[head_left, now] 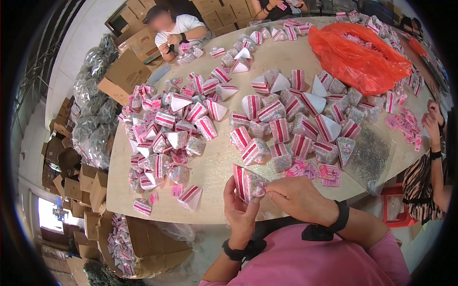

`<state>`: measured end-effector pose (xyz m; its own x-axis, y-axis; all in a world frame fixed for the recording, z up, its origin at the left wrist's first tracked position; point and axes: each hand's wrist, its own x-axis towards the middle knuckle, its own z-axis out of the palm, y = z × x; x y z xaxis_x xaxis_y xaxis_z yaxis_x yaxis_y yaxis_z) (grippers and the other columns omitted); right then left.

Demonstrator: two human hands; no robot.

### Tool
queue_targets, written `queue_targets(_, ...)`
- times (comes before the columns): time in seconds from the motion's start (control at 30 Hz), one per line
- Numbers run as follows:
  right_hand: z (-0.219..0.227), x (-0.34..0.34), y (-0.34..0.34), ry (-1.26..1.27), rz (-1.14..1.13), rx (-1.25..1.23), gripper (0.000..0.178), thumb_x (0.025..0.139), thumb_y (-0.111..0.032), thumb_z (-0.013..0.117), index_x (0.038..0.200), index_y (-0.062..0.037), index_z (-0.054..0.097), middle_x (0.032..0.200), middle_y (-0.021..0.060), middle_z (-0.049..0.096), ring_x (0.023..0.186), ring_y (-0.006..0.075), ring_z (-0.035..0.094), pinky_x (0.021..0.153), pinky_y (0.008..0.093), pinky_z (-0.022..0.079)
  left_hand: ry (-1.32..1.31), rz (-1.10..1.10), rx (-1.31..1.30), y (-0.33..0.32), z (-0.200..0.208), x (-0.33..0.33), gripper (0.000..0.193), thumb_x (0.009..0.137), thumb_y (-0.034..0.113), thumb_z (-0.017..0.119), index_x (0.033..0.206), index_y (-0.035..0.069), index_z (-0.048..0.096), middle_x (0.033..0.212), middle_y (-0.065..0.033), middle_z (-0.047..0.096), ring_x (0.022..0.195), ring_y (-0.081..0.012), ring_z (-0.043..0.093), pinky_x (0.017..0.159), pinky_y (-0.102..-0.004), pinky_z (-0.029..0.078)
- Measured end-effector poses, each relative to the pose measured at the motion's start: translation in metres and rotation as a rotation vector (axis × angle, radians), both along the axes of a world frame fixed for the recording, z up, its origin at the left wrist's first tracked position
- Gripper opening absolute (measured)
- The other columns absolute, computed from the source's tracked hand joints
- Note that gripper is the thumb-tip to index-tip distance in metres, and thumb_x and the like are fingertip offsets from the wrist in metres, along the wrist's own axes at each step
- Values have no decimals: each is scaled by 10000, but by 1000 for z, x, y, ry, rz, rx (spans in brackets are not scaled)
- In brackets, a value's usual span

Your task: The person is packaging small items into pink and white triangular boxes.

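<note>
Near the table's front edge, my left hand [241, 213] is closed around a toy cake slice [244, 182] with pink and red layers and a sprinkled back. Against the slice's sprinkled end, the fingers of my right hand [304, 199] are pinched together. Whatever they pinch is too small or hidden to make out. Just beyond my right hand lie pink printed tags [329, 174]. A large group of similar cake slices [286, 124] spreads across the middle of the table, and another pile, with pink tags among it, sits to the left.
A red plastic bag [358, 59] stands at the far right. Right of the slices, thin glittery strands lie on clear plastic [368, 155]. An open carton [157, 248] of slices stands below the table's left edge. Other people sit at the far side and right, beyond a red stool [397, 214].
</note>
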<state>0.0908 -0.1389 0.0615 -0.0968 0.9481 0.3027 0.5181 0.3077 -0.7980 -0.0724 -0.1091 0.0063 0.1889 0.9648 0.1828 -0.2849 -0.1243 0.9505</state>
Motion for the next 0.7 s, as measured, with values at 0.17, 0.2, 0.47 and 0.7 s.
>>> queue_targets(0.17, -3, 1, 2, -39, -2, -28, 118, 799, -138, 521, 749, -34, 547, 677, 176, 557, 644, 394, 560, 550, 467, 422, 21, 9, -24, -2, 3, 3, 672, 764, -88, 585, 1364, -24, 289, 1312, -121, 417, 1191, -233, 463, 975, -367, 429)
queue_targets(0.2, -4, 1, 2, -39, -4, -46, 120, 799, -138, 520, 750, -34, 552, 678, 178, 559, 647, 393, 562, 553, 466, 423, 40, 14, -6, -1, 0, 3, 673, 764, -90, 586, 1364, -28, 288, 1311, -123, 416, 1190, -231, 462, 980, -363, 422)
queue_targets(0.47, -3, 4, 2, 103, -12, -205, 146, 814, -144, 497, 761, -30, 572, 704, 191, 575, 676, 401, 566, 573, 460, 427, 175, 38, 50, -1, -4, 2, 695, 758, -103, 603, 1365, -50, 268, 1286, -132, 426, 1174, -219, 471, 989, -353, 403)
queue_targets(0.7, -18, -2, 0, -55, -64, -106, 120, 834, -134, 534, 826, -20, 573, 712, 184, 589, 644, 358, 588, 558, 405, 442, 273, 62, 99, -3, -11, -1, 691, 784, -52, 633, 1371, -66, 268, 1310, -163, 403, 1174, -231, 476, 979, -337, 416)
